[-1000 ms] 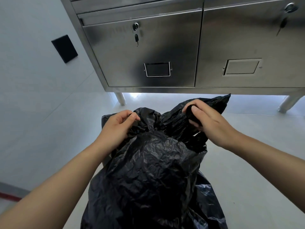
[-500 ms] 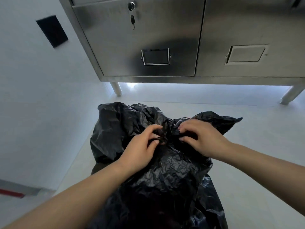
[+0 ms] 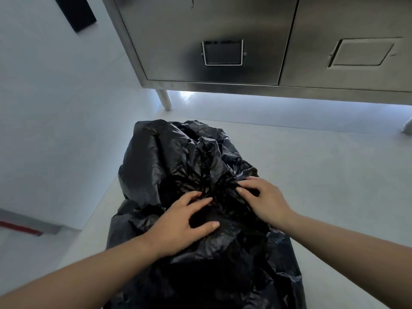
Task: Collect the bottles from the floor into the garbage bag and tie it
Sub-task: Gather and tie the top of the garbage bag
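Garbage bag (image 3: 169, 166), black and heavily crinkled, is sitting on the pale floor (image 3: 323, 186) directly below the person and is filling the lower middle of the view. Both bare forearms are reaching over it from the near edge.

The left hand (image 3: 182, 226) is lying on top of the bag, its fingers (image 3: 200, 202) spread and only lightly bent, the thumb held apart, pressing on the plastic without closing round any of it. Just to its right, the right hand (image 3: 267, 201) is resting on the bag's puckered, gathered folds. Its fingertips (image 3: 240, 190) are bending down into the creases, and it cannot be told whether they are pinching the plastic or merely touching it. The two hands are sitting close together but apart.

Left of the bag a white wall (image 3: 55, 108) is rising, carrying a red stripe (image 3: 20, 227) low down and a black panel (image 3: 75, 12) high up. Beyond the bag a steel cabinet (image 3: 245, 30) is standing on a round leg (image 3: 164, 100), its door bearing a small metal label frame (image 3: 223, 52).
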`<state>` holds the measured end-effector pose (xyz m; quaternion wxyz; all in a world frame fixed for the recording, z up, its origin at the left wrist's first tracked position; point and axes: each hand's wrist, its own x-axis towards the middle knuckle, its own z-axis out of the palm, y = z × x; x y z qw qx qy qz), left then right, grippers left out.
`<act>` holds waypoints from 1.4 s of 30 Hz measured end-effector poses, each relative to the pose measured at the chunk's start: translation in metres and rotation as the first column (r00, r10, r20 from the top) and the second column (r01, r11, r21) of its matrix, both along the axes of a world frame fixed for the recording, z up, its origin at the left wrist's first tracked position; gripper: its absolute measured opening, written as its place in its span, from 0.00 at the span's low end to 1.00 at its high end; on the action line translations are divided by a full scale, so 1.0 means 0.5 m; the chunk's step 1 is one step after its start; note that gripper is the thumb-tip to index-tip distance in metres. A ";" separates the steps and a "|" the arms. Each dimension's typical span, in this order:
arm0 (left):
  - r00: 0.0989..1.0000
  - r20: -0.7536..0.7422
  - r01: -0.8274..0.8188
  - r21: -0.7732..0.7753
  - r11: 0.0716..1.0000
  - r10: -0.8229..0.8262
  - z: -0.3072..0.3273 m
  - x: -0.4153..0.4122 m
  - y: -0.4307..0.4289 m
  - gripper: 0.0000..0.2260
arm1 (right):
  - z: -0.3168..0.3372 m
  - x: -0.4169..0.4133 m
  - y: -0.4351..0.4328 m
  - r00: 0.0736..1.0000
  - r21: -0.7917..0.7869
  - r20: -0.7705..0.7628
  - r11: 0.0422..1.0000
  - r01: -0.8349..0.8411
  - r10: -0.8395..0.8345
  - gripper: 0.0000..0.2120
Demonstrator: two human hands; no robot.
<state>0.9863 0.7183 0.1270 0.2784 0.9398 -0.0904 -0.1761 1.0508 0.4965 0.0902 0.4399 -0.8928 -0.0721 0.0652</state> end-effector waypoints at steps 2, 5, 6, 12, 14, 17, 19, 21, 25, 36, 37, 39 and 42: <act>1.000 -0.006 0.013 0.080 0.997 -0.012 -0.015 -0.001 0.014 0.39 | -0.001 -0.005 0.014 1.000 0.046 0.026 0.999 0.009 -0.010 0.11; 0.999 0.008 0.051 0.148 0.988 -0.053 -0.035 0.003 0.023 0.35 | 0.004 -0.007 0.032 1.000 0.090 -0.004 0.996 -0.012 0.013 0.18; 0.998 0.020 0.059 0.140 0.988 -0.063 -0.038 0.007 0.025 0.33 | 0.004 -0.008 0.036 1.000 0.091 -0.013 0.996 -0.009 0.010 0.20; 0.979 0.204 -0.023 0.022 0.999 0.017 -0.019 0.046 0.032 0.25 | 0.024 -0.014 0.044 0.994 0.104 0.088 0.992 -0.071 0.062 0.17; 0.969 0.243 -0.037 -0.025 0.999 0.042 -0.008 0.055 0.020 0.23 | 0.035 -0.009 0.047 0.992 0.107 0.106 0.991 -0.077 0.066 0.17; 0.951 0.282 -0.094 -0.127 0.987 0.127 0.006 0.064 -0.003 0.20 | 0.050 -0.003 0.055 0.994 0.127 0.100 0.990 -0.056 0.044 0.16; 0.933 0.296 -0.149 -0.201 0.968 0.205 0.018 0.071 -0.014 0.18 | 0.060 -0.004 0.063 0.993 0.131 0.099 0.989 -0.071 0.059 0.16; 0.917 0.290 -0.198 -0.262 0.945 0.273 0.033 0.078 -0.018 0.17 | 0.070 -0.009 0.075 0.990 0.135 0.105 0.985 -0.104 0.090 0.16; 0.902 0.254 -0.263 -0.317 0.911 0.349 0.062 0.088 -0.021 0.15 | 0.078 -0.016 0.092 0.993 0.020 0.105 0.998 -0.061 0.058 0.16; 0.893 -0.141 -0.419 -0.605 0.677 0.426 0.115 0.103 -0.026 0.17 | 0.087 -0.023 0.098 0.926 0.037 0.190 0.940 -0.338 0.326 0.34; 0.895 -0.200 -0.430 -0.624 0.653 0.398 0.118 0.101 -0.021 0.18 | 0.087 -0.023 0.097 0.922 0.022 0.219 0.943 -0.332 0.319 0.33; 0.921 -0.204 -0.383 -0.641 0.665 0.332 0.123 0.096 -0.006 0.16 | 0.091 -0.017 0.096 0.913 0.029 0.263 0.943 -0.331 0.312 0.27; 0.977 0.084 -0.131 -0.488 0.863 0.196 0.130 0.085 0.024 0.16 | 0.107 0.003 0.098 0.916 0.067 0.271 0.944 -0.323 0.295 0.22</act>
